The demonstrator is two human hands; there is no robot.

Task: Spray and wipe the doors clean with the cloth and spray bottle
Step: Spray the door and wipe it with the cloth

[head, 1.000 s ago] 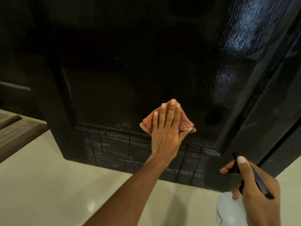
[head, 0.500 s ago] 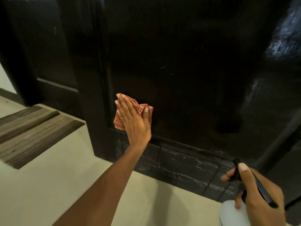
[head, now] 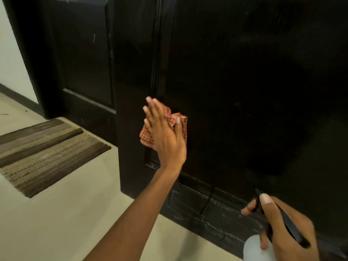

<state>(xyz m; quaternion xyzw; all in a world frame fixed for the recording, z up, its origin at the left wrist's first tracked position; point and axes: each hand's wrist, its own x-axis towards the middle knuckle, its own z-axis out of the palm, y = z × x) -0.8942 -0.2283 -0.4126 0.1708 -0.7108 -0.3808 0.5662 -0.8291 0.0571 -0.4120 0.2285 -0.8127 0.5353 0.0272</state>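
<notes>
the left hand (head: 165,136) has slid the checked cloth (head: 146,138) up off the lower moulding and now presses it with flat, straight fingers on the dark door (head: 244,91), at the panel's left edge near the centre of view. the right hand (head: 288,228) stays at 5 o'clock, curled round the spray bottle (head: 252,247). at 8 o'clock, open floor (head: 66,213) runs to a striped mat (head: 47,157).

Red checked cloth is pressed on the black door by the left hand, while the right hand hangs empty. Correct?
No: in the head view the right hand grips a white spray bottle with a black trigger. The left hand, cloth and door are as stated.
</notes>
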